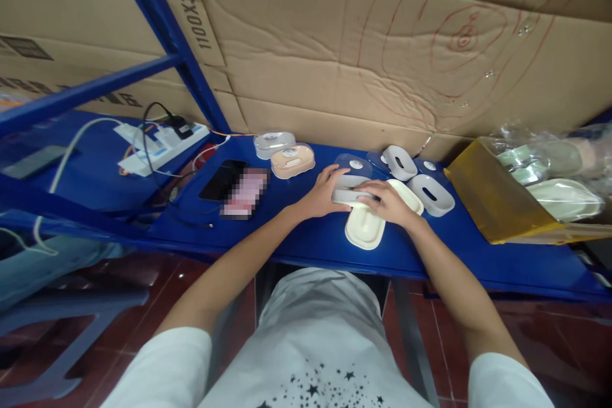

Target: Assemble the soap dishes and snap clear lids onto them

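My left hand [327, 194] is closed round the left end of a pale grey oval piece [352, 189]. On the other end of that piece lies my right hand [384, 200], its fingers bent over the top and front edge. A cream oval tray [365, 229] rests just below the piece, and another cream tray [406, 196] shows partly behind my right hand. Beyond my hands is a clear lid [354, 164] with a round label. Two grey slotted pieces [400, 162] [431, 195] lie to the right, beside more clear lids.
A peach box [292, 161] and a clear-lidded white one [274, 145] stand back left, near a black phone [223, 181]. Cables run from a power strip [165, 148]. At right, an open carton [502, 197] holds wrapped pieces. Cardboard [306, 44] walls the back.
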`<action>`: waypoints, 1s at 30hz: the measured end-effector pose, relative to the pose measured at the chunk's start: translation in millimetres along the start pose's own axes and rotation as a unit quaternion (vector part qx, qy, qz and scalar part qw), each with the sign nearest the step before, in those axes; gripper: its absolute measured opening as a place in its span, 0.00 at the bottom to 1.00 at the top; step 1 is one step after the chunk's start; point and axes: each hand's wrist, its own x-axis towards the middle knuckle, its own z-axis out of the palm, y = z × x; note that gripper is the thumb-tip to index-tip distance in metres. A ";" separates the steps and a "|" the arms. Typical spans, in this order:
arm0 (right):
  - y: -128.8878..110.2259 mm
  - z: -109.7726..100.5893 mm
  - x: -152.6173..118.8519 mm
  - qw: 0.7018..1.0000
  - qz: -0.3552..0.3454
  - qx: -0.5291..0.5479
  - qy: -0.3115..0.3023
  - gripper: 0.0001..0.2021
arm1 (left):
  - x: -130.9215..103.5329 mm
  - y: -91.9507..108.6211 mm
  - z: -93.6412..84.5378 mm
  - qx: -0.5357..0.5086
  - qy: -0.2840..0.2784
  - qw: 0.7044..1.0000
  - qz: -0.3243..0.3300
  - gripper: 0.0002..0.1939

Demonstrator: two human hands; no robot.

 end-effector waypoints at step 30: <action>2.1 -12.2 7.0 0.989 0.026 -0.075 0.122 0.18 | 13.5 -12.1 -32.5 0.018 0.002 0.999 0.033 0.47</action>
